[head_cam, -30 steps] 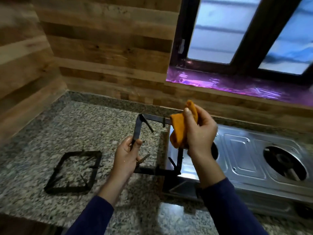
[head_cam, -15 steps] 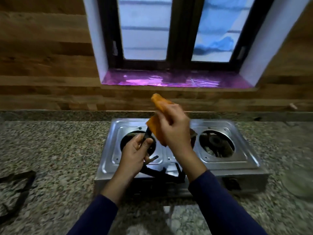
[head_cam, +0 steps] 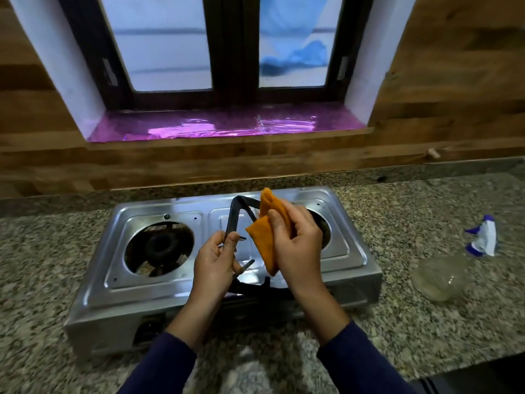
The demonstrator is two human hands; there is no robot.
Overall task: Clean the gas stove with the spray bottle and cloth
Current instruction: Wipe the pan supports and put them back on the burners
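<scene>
Left hand point(head_cam: 214, 265) grips pan support point(head_cam: 237, 220) above gas stove point(head_cam: 119, 282), steadying it; right hand point(head_cam: 295, 245) clutches folded cloth point(head_cam: 262, 240) (spray bottle point(head_cam: 451, 263) on worktop point(head_cam: 412, 331))

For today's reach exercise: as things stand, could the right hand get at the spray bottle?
Probably not yet: the right hand is full, gripping the cloth. The spray bottle sits on the counter to its right, nothing between.

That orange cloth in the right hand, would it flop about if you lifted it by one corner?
Probably. The orange cloth sags in soft folds from the right hand, so it looks limp and light. Its matte weave suggests it grips rather than slips.
</scene>
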